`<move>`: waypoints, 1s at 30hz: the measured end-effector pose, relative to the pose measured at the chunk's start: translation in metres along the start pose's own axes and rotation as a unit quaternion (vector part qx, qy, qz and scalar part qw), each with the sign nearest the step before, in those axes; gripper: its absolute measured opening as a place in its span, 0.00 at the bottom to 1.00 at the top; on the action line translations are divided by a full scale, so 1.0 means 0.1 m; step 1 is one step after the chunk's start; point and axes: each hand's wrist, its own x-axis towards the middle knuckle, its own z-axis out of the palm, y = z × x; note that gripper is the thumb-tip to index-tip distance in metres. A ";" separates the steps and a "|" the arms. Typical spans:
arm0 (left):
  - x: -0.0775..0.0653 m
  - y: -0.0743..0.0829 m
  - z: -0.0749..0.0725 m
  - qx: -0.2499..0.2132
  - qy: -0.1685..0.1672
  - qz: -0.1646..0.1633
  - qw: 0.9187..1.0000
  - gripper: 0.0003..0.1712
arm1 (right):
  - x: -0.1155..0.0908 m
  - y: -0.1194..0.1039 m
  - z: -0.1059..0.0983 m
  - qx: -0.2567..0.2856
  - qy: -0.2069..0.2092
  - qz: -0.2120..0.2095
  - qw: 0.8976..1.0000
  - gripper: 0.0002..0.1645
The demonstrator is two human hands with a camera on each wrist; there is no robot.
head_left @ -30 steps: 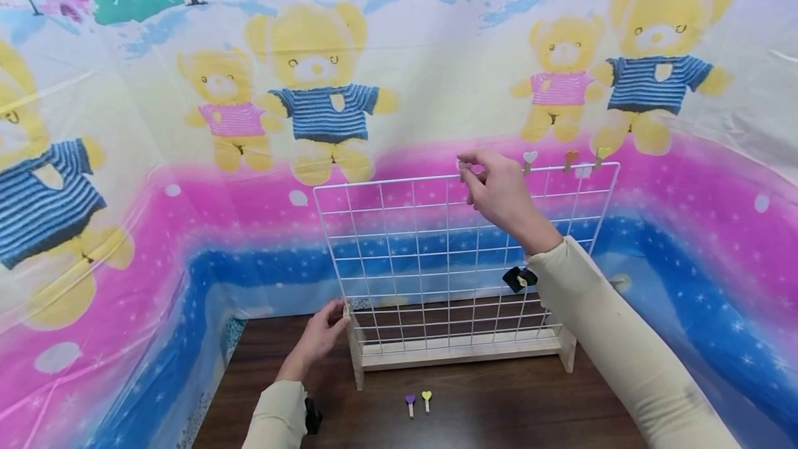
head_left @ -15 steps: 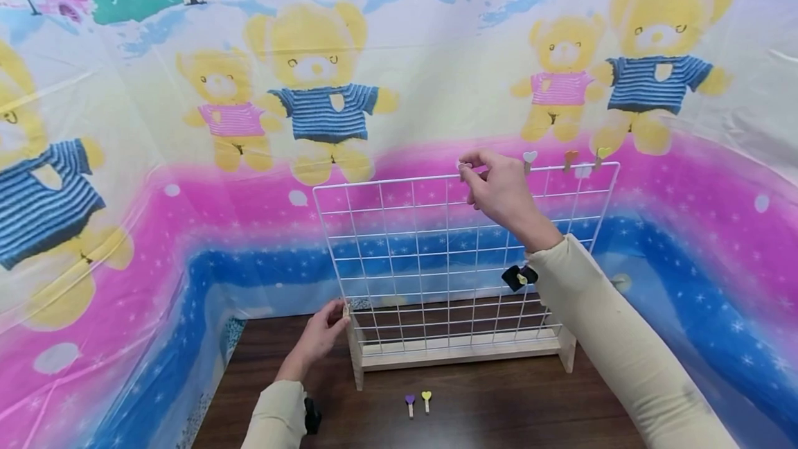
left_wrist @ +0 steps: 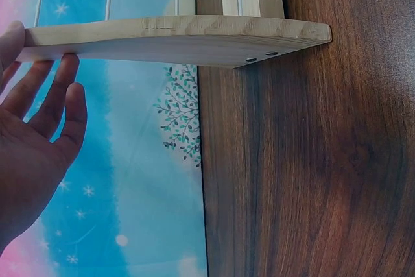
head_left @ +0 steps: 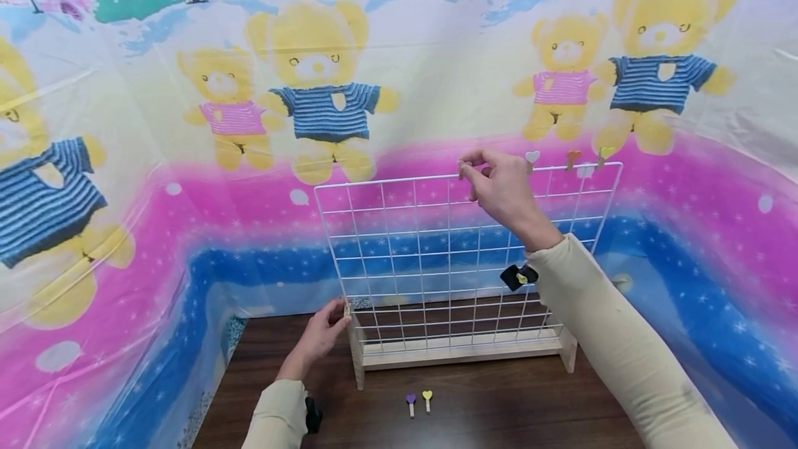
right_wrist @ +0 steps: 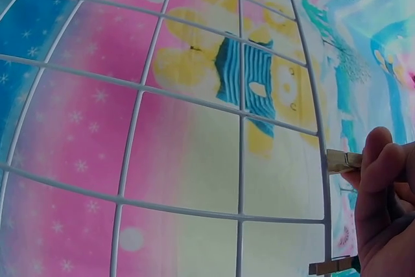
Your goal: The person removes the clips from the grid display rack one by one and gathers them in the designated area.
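Note:
My right hand [head_left: 499,186] pinches a small wooden clothespin [right_wrist: 343,161] between thumb and fingers, its tip right at the top wire of a white wire grid rack [head_left: 449,253]. Its far end is hidden by the fingers. To the right along that wire, clothespins with a white heart [head_left: 532,157], an orange heart [head_left: 573,157] and a yellow heart [head_left: 605,154] stand clipped. My left hand [head_left: 319,332] holds the upper part of the rack's wooden side piece [left_wrist: 175,27], thumb on one face and fingers on the other.
On the brown wooden table [head_left: 499,407], a purple heart clothespin [head_left: 411,402] and a yellow heart clothespin [head_left: 427,399] lie in front of the rack's wooden base [head_left: 461,353]. A printed bear cloth [head_left: 424,102] hangs behind and around the table.

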 end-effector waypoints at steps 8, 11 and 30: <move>-0.01 -0.01 0.00 0.005 0.000 0.010 1.000 0.20 | -0.09 -0.04 -0.04 0.016 -0.007 -0.003 1.000 0.10; -0.01 -0.01 0.00 0.006 -0.001 0.011 1.000 0.20 | -0.15 -0.03 -0.06 0.016 -0.020 0.006 1.000 0.14; 0.01 0.00 0.00 0.010 0.002 -0.008 1.000 0.20 | -0.72 0.35 0.16 0.011 -0.079 -0.021 0.997 0.12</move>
